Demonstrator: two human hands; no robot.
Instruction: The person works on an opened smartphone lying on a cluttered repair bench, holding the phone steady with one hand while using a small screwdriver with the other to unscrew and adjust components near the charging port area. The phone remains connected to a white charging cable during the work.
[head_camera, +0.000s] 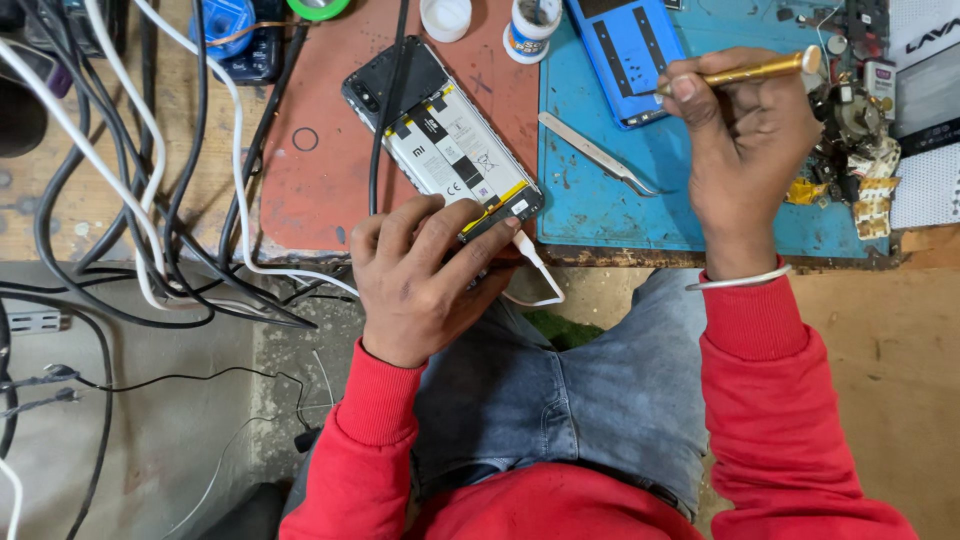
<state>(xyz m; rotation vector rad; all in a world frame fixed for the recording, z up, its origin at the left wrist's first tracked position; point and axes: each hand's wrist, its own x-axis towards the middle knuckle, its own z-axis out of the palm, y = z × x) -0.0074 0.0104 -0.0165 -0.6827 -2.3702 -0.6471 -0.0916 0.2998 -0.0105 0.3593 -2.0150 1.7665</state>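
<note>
An opened phone (440, 135) with its back cover off lies slantwise on a red mat (320, 170), its battery and boards showing. My left hand (425, 275) grips the phone's near end, where a white cable plug (530, 250) meets the bottom edge. My right hand (745, 150) holds a brass-coloured screwdriver (760, 70) over the blue mat (620, 200), its tip pointing left near a blue phone back cover (625, 50). Metal tweezers (595, 152) lie on the blue mat between my hands.
A tangle of black and white cables (150, 200) covers the left of the bench. Small jars (530, 25) and a white lid (445, 17) stand at the back. Loose small parts (860, 130) are piled at the right. My knees in jeans (580, 380) are below the bench edge.
</note>
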